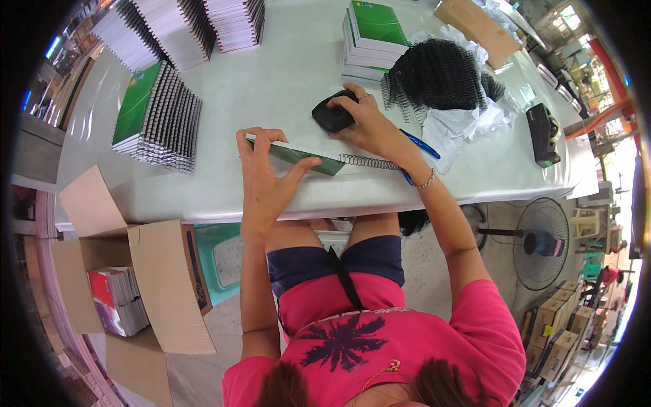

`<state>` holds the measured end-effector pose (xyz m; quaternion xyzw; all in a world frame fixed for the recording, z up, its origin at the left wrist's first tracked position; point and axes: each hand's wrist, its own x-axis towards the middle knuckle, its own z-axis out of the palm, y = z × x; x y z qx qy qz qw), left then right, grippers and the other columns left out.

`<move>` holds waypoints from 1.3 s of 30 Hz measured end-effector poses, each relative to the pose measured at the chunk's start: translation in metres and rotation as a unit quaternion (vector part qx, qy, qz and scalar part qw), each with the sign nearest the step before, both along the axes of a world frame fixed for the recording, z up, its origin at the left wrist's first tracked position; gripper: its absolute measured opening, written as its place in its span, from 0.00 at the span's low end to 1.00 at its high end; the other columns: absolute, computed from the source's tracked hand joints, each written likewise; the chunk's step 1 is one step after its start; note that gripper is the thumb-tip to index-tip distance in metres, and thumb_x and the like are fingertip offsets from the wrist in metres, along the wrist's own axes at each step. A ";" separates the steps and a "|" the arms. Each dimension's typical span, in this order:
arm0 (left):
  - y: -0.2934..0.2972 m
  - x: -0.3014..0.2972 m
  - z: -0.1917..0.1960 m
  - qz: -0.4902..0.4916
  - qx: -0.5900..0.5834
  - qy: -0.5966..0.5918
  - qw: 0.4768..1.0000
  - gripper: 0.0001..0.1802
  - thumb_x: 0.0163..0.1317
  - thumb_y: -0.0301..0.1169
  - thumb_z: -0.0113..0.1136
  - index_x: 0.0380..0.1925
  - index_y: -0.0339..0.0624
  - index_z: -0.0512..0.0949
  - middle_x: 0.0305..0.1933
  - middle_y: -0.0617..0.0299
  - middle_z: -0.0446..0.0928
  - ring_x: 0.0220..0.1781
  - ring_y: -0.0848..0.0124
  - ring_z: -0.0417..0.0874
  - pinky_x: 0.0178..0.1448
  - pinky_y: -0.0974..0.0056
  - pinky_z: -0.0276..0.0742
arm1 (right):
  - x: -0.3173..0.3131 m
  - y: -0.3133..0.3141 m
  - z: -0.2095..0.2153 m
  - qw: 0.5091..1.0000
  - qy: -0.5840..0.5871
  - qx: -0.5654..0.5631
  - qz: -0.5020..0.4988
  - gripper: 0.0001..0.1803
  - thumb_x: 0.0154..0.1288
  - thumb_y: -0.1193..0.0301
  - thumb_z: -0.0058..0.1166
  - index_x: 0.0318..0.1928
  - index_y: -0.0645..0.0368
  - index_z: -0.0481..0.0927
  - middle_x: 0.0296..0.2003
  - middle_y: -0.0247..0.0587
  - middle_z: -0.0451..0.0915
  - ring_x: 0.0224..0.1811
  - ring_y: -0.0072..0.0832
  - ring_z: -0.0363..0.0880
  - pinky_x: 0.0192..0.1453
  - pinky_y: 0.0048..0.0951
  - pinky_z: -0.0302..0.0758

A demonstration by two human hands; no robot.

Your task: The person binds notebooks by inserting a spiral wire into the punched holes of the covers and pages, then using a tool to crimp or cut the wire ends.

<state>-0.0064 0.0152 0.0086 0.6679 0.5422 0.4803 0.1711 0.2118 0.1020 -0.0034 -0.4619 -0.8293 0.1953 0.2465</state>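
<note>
My left hand [266,163] grips a green-covered notebook [305,159], tilted on its edge near the table's front side. A black spiral binding coil [369,162] runs from the notebook's right end toward my right wrist. My right hand [363,122] is closed over a black rounded block [333,112], lying on the table just beyond the notebook; its exact kind does not show. A blue-handled tool [420,144], probably pliers, lies partly hidden beneath my right wrist.
Bound green notebooks [135,105] stand stacked at left, more stacks behind. Unbound green-covered books [376,24] sit at the back. A heap of black coils [434,74] rests on crumpled paper. A tape dispenser [542,134] stands right. An open carton [163,285] and a fan [540,243] flank me.
</note>
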 end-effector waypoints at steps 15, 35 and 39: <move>0.008 -0.001 -0.021 -0.004 0.000 -0.024 1.000 0.41 0.34 0.41 0.84 0.44 0.41 0.66 0.45 0.59 0.60 0.50 0.61 0.65 0.58 0.59 0.65 | 0.037 -0.028 0.031 0.853 0.312 -0.329 0.260 0.34 0.51 0.45 0.70 0.51 0.57 0.85 0.69 0.54 0.66 0.71 0.43 0.65 0.68 0.35 0.67; 0.013 -0.007 -0.034 -0.050 -0.004 -0.109 0.993 0.57 0.35 0.36 0.86 0.63 0.44 0.57 0.45 0.64 0.62 0.49 0.69 0.65 0.58 0.64 0.65 | 0.021 -0.055 0.058 0.965 0.099 -0.228 0.079 0.24 0.57 0.67 0.69 0.55 0.60 0.83 0.66 0.49 0.69 0.68 0.35 0.68 0.73 0.35 0.60; 0.014 -0.008 -0.035 -0.051 -0.062 -0.157 0.984 0.63 0.32 0.35 0.87 0.67 0.47 0.53 0.45 0.61 0.61 0.49 0.66 0.66 0.58 0.63 0.66 | 0.025 -0.056 0.060 0.916 0.231 -0.292 0.149 0.25 0.58 0.64 0.68 0.54 0.62 0.83 0.65 0.48 0.71 0.67 0.35 0.68 0.73 0.34 0.59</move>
